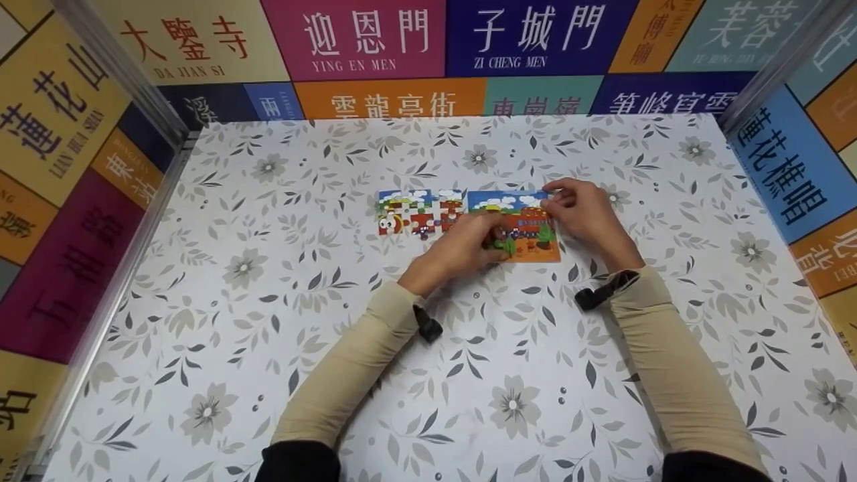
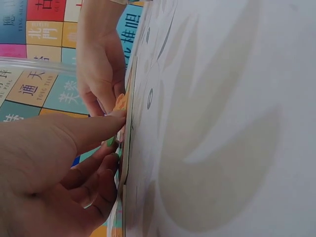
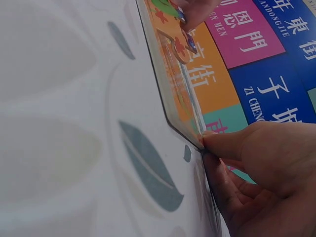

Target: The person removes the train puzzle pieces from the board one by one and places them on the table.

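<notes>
A picture puzzle board (image 1: 546, 252), with a blue sky, a red train and orange ground, lies flat on the table. Over its left part, my left hand (image 1: 465, 244) pinches a puzzle piece (image 3: 183, 51) between thumb and fingers. That piece is orange and green and tilts up from the board in the right wrist view. At the board's right edge my right hand (image 1: 586, 209) grips the rim, thumb (image 3: 224, 143) on top and fingers lower down. Left of the board lie several loose puzzle pieces (image 1: 405, 221), some showing a red train with a face.
The table (image 1: 268, 348) wears a white cover with grey flowers and leaves. Colourful panels with large characters (image 1: 375, 40) stand along its back and both sides. A small dark wrist camera (image 1: 428, 329) sits on the left sleeve, another (image 1: 589, 299) on the right.
</notes>
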{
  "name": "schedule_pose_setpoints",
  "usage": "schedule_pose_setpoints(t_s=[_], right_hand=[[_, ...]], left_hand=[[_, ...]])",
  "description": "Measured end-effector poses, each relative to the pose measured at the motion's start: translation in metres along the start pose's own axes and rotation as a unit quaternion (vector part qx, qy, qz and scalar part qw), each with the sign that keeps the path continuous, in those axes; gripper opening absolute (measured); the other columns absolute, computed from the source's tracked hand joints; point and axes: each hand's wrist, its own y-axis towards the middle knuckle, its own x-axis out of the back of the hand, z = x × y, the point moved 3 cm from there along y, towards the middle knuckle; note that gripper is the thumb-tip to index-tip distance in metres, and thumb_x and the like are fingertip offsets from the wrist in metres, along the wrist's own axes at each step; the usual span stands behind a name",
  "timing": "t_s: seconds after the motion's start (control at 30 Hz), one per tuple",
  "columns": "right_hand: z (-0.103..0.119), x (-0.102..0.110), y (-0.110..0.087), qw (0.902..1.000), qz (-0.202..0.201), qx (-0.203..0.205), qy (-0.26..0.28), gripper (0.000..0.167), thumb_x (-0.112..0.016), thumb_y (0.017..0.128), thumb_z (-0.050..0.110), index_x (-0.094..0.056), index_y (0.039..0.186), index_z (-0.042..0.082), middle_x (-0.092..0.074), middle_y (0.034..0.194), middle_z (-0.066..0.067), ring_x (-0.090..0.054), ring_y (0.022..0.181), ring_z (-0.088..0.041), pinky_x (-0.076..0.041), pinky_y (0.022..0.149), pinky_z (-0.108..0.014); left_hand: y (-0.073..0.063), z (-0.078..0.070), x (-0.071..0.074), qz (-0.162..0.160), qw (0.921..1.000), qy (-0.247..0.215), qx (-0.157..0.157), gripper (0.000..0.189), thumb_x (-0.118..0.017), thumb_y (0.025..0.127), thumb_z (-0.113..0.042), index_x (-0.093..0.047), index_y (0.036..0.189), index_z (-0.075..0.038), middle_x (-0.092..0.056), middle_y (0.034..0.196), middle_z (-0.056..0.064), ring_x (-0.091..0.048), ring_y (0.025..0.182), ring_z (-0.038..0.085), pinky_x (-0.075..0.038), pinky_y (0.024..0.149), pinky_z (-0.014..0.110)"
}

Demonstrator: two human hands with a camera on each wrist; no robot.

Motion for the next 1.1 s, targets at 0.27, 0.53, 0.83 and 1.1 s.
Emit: schedule_pose_setpoints(t_s=[0.27, 0.53, 0.83, 1.1], right_hand=[[-0.001, 0.001, 0.000, 1.0000, -0.002, -0.005, 0.000, 0.038, -0.071, 0.106, 0.023, -0.069, 0.143, 0.010, -0.073, 0.120, -0.019, -0.072, 0.112, -0.032, -0.055, 0.095, -0.038], [-0.002, 0.001, 0.001, 1.0000, -0.005, -0.004, 0.003, 0.037, -0.071, 0.107, 0.023, -0.070, 0.142, 0.010, -0.073, 0.119, -0.019, -0.073, 0.111, -0.031, -0.053, 0.089, -0.029], [-0.004, 0.000, 0.001, 1.0000, -0.006, -0.004, 0.001, 0.037, -0.071, 0.107, 0.023, -0.070, 0.141, 0.010, -0.073, 0.118, -0.017, -0.073, 0.109, -0.029, -0.052, 0.087, -0.028], [-0.003, 0.000, 0.001, 1.0000, -0.008, 0.002, 0.002, 0.036, -0.071, 0.106, 0.023, -0.071, 0.140, 0.010, -0.073, 0.116, -0.017, -0.070, 0.105, -0.026, -0.051, 0.085, -0.026]], left_hand=[[0.002, -0.002, -0.001, 0.002, 0.9999, 0.015, -0.005, 0.058, -0.088, 0.093, -0.021, -0.067, 0.146, -0.007, -0.073, 0.116, 0.005, -0.067, 0.098, 0.016, -0.057, 0.086, 0.027], [0.001, -0.005, -0.002, -0.006, 0.9988, 0.044, -0.019, 0.041, -0.083, 0.097, -0.022, -0.075, 0.135, -0.009, -0.074, 0.113, 0.005, -0.066, 0.094, 0.017, -0.056, 0.081, 0.029], [-0.005, -0.003, 0.003, -0.005, 0.9956, 0.094, -0.009, 0.050, -0.075, 0.104, -0.035, -0.066, 0.151, -0.022, -0.062, 0.139, 0.002, -0.064, 0.115, 0.018, -0.057, 0.097, 0.038], [-0.019, 0.004, 0.018, -0.039, 0.9960, 0.079, -0.014, 0.047, -0.078, 0.102, -0.036, -0.071, 0.145, -0.018, -0.066, 0.129, 0.006, -0.068, 0.110, 0.019, -0.060, 0.091, 0.037]])
